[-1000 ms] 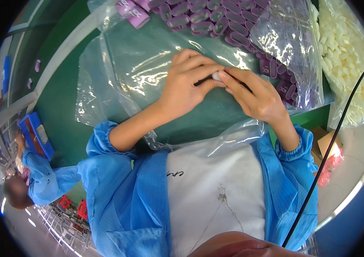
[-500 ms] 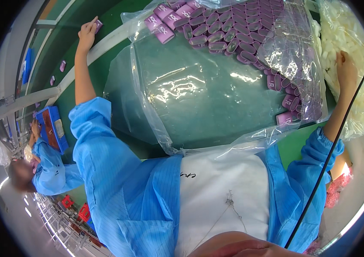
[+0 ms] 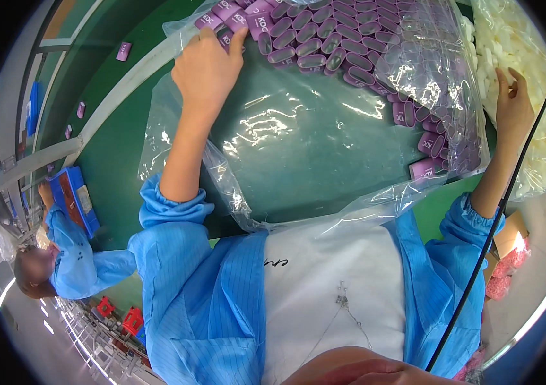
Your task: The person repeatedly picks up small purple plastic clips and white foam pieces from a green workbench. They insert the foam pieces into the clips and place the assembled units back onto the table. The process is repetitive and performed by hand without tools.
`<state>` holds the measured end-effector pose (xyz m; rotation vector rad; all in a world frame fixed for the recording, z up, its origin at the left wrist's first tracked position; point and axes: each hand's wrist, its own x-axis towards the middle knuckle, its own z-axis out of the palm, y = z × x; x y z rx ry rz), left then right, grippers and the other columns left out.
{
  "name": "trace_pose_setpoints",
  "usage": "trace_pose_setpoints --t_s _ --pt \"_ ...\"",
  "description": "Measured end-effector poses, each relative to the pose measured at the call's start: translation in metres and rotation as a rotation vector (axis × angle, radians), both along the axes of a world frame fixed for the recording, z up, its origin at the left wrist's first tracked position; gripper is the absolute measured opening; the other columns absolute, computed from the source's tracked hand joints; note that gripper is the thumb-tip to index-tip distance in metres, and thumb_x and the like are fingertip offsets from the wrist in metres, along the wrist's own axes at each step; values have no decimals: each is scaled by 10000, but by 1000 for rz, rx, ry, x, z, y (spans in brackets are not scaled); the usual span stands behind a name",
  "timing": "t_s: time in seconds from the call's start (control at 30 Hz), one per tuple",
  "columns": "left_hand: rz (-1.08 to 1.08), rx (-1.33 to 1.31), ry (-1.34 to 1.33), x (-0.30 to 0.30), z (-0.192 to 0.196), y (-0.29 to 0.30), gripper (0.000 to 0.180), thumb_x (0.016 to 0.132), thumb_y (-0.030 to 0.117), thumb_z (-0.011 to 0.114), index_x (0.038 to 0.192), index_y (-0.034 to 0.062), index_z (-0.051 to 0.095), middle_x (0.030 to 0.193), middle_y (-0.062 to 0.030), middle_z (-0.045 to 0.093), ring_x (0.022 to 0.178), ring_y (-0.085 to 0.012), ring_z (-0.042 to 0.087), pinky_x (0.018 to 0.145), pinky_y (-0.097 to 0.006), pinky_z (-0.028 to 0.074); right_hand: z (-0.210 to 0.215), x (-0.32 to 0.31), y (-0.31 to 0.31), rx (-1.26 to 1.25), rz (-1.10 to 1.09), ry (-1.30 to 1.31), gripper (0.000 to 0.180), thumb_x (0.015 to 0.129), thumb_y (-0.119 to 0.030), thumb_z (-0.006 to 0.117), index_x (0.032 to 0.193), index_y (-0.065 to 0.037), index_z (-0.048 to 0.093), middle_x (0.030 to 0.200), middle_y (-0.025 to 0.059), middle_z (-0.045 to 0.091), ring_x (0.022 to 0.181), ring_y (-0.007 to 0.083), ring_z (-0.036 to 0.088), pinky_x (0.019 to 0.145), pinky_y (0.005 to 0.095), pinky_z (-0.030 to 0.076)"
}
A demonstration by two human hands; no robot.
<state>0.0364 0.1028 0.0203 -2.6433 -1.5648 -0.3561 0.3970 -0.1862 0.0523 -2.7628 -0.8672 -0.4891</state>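
Left hand (image 3: 205,67) back from the far rail since half a second ago, now at the worktop's far left edge, palm down, fingertips pinching lightly on purple oval caps (image 3: 324,45) heaped in the clear plastic bag (image 3: 298,147). Right hand (image 3: 513,106) staying at the right edge, fingers loosely curled in the bag of white pieces (image 3: 529,58); grip contents impossible to tell. Arms spread wide.

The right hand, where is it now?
In the head view, the right hand is at the far right, on the bag of white foam pieces, beside the purple cases.
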Motion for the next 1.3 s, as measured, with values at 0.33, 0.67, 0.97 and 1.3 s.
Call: trace_pose_setpoints --t_s 0.33,0.67,0.97,1.3 --pt "-292 -333 -618 -25 15 -54 295 833 102 808 1098 0 727 1018 -100 689 894 -175 654 822 -305 515 7 -141 11 612 807 610 134 865 24 719 996 -5 729 973 106 733 858 178 676 737 279 536" --pt "-765 -647 -778 -1 -18 -124 317 700 107 862 995 66 755 928 -63 717 884 -226 665 739 -332 542 -34 -191 17 225 1093 286 175 716 25 719 887 38 683 985 121 659 858 274 618 714 354 533" --pt "-771 -644 -800 -3 -21 -124 307 697 107 861 979 62 750 928 -55 715 882 -231 651 735 -335 538 -23 -200 28 540 1046 485 258 677 79 784 909 37 681 921 119 643 788 279 609 649 358 499" --pt "-804 -598 -827 -6 -24 -123 306 687 91 859 968 51 747 930 -64 702 862 -246 633 727 -346 520 -18 -204 28 522 862 509 229 758 114 740 963 31 682 944 146 678 784 276 652 664 330 521"
